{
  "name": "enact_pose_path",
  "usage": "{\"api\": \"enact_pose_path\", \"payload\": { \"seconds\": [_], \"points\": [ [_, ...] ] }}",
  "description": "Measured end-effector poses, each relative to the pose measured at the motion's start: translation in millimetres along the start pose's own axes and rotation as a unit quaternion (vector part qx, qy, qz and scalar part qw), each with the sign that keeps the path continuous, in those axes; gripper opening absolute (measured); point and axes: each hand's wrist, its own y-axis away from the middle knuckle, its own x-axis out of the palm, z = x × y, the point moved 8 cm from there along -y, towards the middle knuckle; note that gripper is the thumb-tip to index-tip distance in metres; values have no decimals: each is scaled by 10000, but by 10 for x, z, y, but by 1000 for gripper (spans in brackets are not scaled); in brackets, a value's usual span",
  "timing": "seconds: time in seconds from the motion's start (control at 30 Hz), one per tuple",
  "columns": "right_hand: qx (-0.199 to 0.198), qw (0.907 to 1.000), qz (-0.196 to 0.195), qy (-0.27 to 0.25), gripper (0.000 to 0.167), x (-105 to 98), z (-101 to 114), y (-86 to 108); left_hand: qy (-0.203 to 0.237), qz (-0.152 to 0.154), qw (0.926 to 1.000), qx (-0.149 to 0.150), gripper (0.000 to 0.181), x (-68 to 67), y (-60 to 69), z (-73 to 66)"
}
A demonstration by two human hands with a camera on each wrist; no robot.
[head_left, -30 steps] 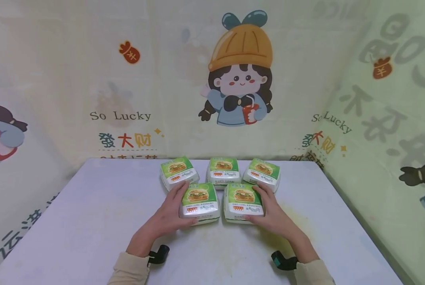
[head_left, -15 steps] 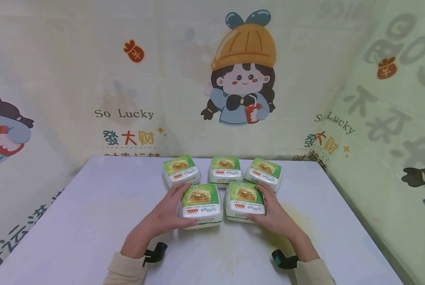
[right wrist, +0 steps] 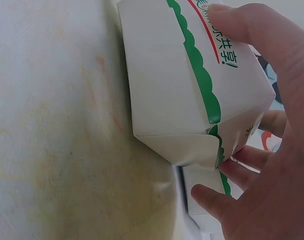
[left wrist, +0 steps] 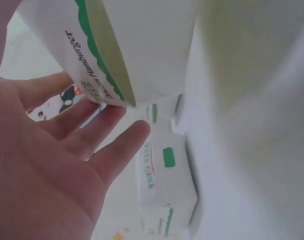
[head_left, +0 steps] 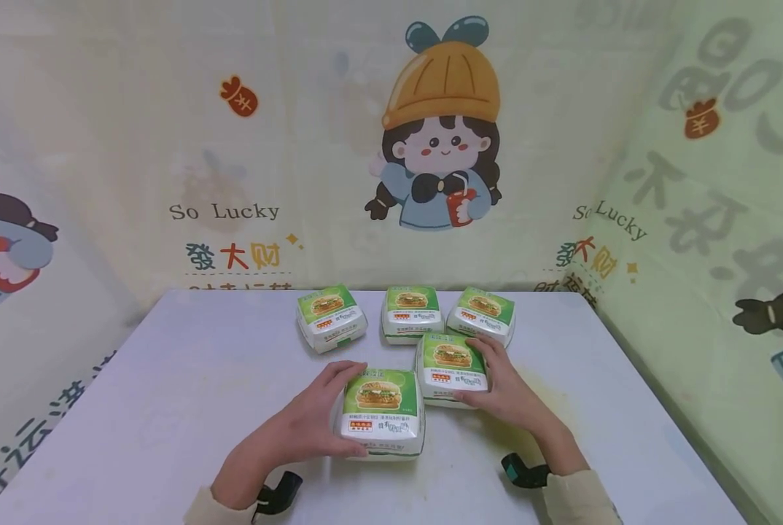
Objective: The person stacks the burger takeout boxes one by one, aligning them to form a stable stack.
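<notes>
Clearly the left hand (head_left: 302,423) is grasping the nearer burger box (head_left: 380,412), which lies just right of its palm, squarish, with no plain long axis. Behind and to the right, the right hand (head_left: 509,386) grips the other front box (head_left: 449,364) by its right side. Since half a second ago, the nearer one has come toward the person, while the other has barely moved. I can't tell whether it's off the table (head_left: 168,437).
</notes>
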Motion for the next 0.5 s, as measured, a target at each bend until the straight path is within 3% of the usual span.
{"api": "enact_pose_path", "payload": {
  "seconds": [0.27, 0.5],
  "points": [
    [-20, 10000, -36, 35, 95, -7, -3, 3, -108, 281, 9995, 80, 117, 84, 37, -1],
    [-28, 10000, -40, 38, 93, -38, -35, 21, -175, 111, 9998, -10, 117, 82, 6, 100]
  ]
}}
